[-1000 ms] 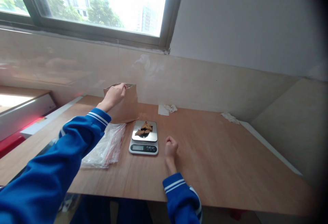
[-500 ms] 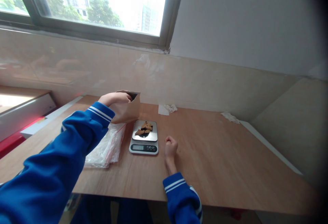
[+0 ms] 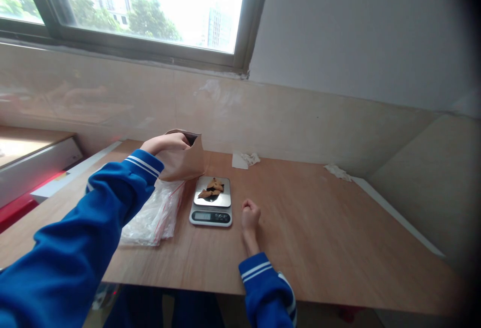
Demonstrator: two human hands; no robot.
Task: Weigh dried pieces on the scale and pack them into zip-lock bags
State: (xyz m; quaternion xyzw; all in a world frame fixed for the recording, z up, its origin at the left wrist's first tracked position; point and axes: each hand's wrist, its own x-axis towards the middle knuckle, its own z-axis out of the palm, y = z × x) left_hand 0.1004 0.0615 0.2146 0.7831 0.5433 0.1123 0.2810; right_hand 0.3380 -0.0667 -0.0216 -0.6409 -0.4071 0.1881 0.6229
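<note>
My left hand [image 3: 167,142] reaches into the open mouth of a brown paper bag [image 3: 188,162], its fingers hidden inside. Just right of the bag, a small white kitchen scale [image 3: 211,211] with a metal plate carries several brown, dried, leaf-like pieces [image 3: 214,186]. Its display is too small to read. Beside the scale, my right hand [image 3: 250,215] rests on the table, curled into a fist with no object showing in it.
Clear plastic zip bags [image 3: 152,223] lie in a pile left of the scale, under my left forearm. White paper scraps [image 3: 245,160] lie by the wall, with another crumpled piece [image 3: 338,172] farther right. The wooden table [image 3: 319,238] meets a tiled wall below a window.
My left hand, still inside the paper bag, has shifted slightly left, and the bag's mouth has tilted a little. My right hand and the scale have stayed put.
</note>
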